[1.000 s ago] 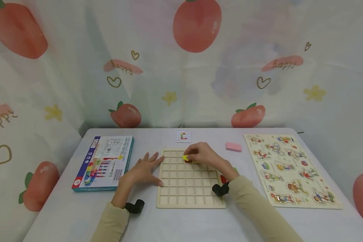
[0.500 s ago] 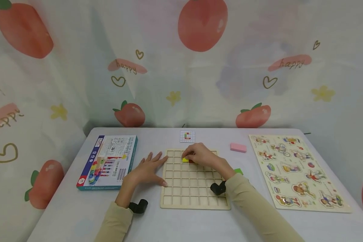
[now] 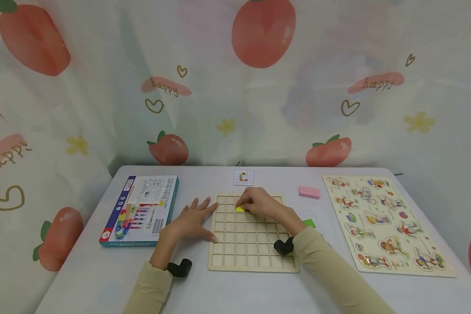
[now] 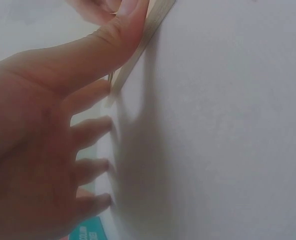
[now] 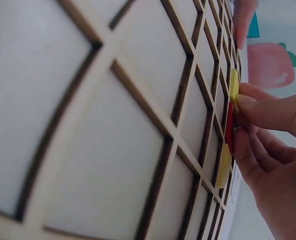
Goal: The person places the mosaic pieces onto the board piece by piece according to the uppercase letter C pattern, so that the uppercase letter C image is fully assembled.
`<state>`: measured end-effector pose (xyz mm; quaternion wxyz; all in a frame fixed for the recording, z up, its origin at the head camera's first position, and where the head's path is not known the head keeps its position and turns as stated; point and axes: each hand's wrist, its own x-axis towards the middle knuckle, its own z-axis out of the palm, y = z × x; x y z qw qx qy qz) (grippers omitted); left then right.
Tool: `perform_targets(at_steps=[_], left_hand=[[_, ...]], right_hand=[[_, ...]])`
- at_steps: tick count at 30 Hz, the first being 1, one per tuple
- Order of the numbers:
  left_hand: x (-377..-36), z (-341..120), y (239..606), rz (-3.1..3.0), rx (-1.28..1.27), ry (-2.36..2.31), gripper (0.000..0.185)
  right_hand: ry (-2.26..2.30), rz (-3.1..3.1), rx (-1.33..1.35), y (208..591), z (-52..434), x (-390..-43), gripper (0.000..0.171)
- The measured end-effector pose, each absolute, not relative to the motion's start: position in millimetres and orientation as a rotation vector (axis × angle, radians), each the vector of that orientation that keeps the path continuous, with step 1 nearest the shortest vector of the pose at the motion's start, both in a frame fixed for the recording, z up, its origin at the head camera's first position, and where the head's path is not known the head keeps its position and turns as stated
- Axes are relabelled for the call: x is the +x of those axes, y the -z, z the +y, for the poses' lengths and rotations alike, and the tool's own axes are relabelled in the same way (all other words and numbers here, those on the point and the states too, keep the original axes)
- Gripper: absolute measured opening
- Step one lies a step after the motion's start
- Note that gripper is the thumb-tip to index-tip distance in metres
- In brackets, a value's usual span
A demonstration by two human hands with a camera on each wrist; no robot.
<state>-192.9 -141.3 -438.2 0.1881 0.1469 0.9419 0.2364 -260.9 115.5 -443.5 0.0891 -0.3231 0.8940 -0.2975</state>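
Note:
My right hand is over the upper part of a wooden grid board. Its thumb and forefinger pinch a yellow tile at a cell in one of the far rows; the same yellow tile peeks out by the fingertips in the head view. Below it in the right wrist view come a red tile and another yellow tile, both in the grid. My left hand lies with fingers spread, thumb and forefinger touching the board's left edge.
A small pattern card lies behind the board. To the right are a pink block, a green tile partly behind the right sleeve, and a picture puzzle board. A boxed toy set lies left.
The yellow tile has gone from tilted in the right fingers down to the grid. The left hand stays at the board's edge. The whole head view has shifted slightly.

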Motion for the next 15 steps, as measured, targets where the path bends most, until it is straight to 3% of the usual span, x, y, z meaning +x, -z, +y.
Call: perform_targets(at_steps=[15], left_hand=[[-192.9,-138.8,441.9,2.661,0.396,-0.667,0.102]], right_hand=[[0.937,2.749,-0.906,444.7,150.3,-245.0,0.015]])
